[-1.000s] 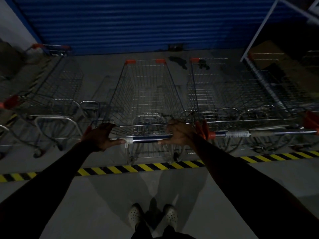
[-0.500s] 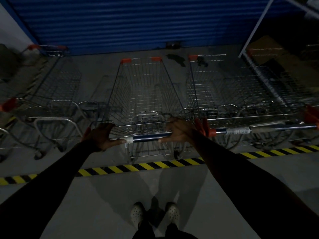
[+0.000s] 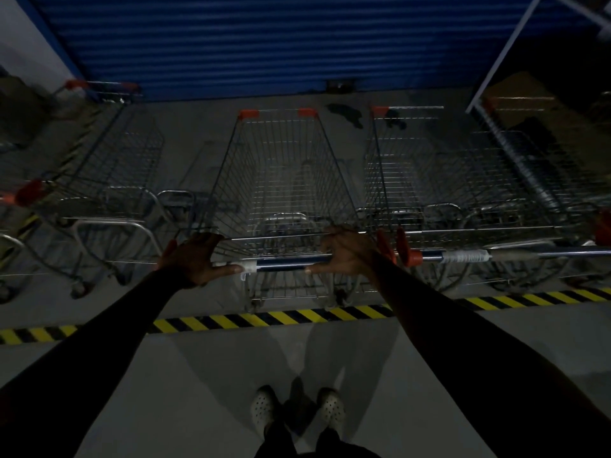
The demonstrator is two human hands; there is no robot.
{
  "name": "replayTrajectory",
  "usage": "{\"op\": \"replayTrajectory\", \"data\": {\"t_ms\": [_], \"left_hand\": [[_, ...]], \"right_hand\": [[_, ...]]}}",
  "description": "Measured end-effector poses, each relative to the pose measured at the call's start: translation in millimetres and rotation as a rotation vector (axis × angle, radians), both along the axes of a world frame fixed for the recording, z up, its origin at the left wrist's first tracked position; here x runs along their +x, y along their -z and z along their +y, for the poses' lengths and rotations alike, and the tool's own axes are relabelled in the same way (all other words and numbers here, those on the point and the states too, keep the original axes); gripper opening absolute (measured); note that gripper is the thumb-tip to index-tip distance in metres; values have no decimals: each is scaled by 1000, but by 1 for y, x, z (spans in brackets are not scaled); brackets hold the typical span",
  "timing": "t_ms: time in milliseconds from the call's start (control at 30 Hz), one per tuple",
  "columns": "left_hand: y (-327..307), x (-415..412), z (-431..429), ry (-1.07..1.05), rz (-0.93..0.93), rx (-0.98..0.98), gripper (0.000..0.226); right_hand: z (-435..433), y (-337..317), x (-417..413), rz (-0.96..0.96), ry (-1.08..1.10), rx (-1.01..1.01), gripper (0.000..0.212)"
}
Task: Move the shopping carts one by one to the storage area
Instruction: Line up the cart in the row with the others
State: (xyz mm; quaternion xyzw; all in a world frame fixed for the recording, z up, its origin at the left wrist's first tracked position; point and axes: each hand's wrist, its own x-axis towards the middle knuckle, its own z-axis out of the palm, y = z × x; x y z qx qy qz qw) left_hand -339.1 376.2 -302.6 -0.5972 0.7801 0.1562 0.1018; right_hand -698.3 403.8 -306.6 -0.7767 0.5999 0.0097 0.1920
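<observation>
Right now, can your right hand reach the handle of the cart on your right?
Probably yes: the right hand sits at the end of the middle cart's handle, and the right cart's handle starts just beside it, unobstructed.

I am counting three shopping carts in plain sight: middle cart (image 3: 281, 180) at 12 o'clock, left cart (image 3: 109, 160) at 10, right cart (image 3: 413, 180) at 2. Further wire frames are showing at 9 and 3, too dim for counting. I am recording two hands, left hand (image 3: 195, 259) at 11 and right hand (image 3: 347, 256) at 1; two white shoes (image 3: 264, 411) at 6; one striped floor line (image 3: 264, 320); one blue shutter (image 3: 264, 44).
</observation>
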Motion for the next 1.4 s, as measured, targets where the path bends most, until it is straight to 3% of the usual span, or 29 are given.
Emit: {"op": "replayTrajectory", "data": {"t_ms": [133, 267, 400, 600, 733, 933, 1100, 1200, 1400], "left_hand": [[1, 1, 0, 10, -9, -1, 117], [1, 1, 1, 24, -27, 2, 119], [-5, -3, 6, 35, -51, -22, 121], [-11, -6, 12, -16, 27, -72, 127], [-20, -14, 16, -31, 124, -130, 109], [-54, -26, 20, -34, 442, -255, 92], [-103, -6, 22, -121, 598, -442, 83], [-138, 28, 21, -152, 621, -576, 79], [-200, 134, 26, -225, 584, -816, 74]], "right_hand": [[0, 3, -1, -6, 4, -18, 108], [0, 1, -1, -48, -11, 23, 97], [-4, 5, 1, -348, 125, 145, 74], [-12, 36, -3, -374, 202, -54, 55], [2, 9, 16, -413, 151, -149, 75], [-7, -25, 50, -639, 85, -272, 74], [-32, -77, 107, -787, -28, -395, 78], [-43, -113, 155, -851, -137, -508, 67], [-62, -176, 272, -973, -306, -595, 67]]}}
